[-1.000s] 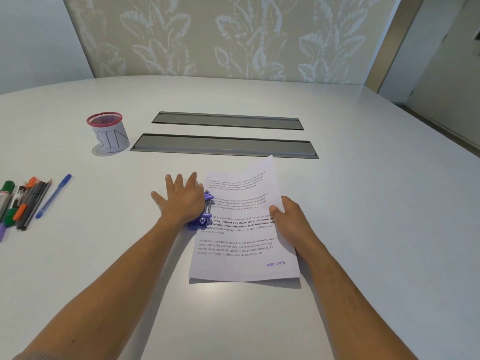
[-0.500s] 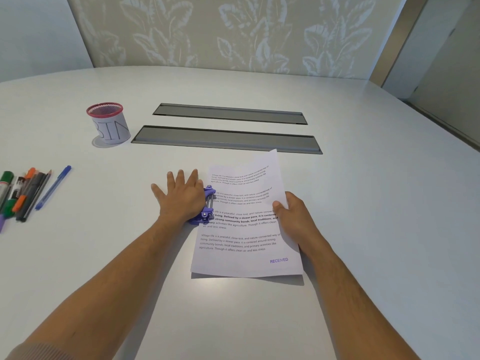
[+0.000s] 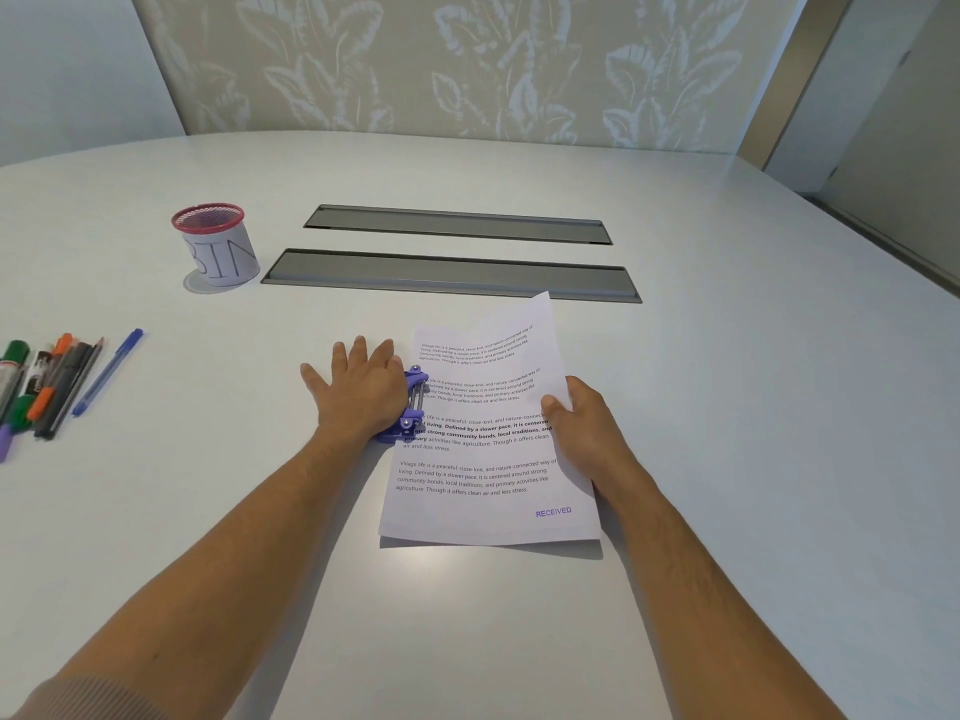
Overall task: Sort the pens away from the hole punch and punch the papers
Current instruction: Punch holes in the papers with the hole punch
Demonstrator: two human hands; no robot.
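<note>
Hands unmoved since earlier, left hand (image 3: 363, 392) flat on hole punch (image 3: 410, 407), right hand (image 3: 584, 426) gripping papers (image 3: 483, 459)

One head-worn view looks forward and down, close over the white table (image 3: 675, 407); wall beyond.

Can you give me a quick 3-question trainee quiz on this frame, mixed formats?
1. True or false: the left hand presses flat on the purple hole punch.
2. Which part of the paper does the right hand hold? A) its right edge B) its near corner C) its far corner
3. Fill in: the pens lie to the ___ of the hole punch, apart from it.

Key: 1 true; 2 A; 3 left.
</note>
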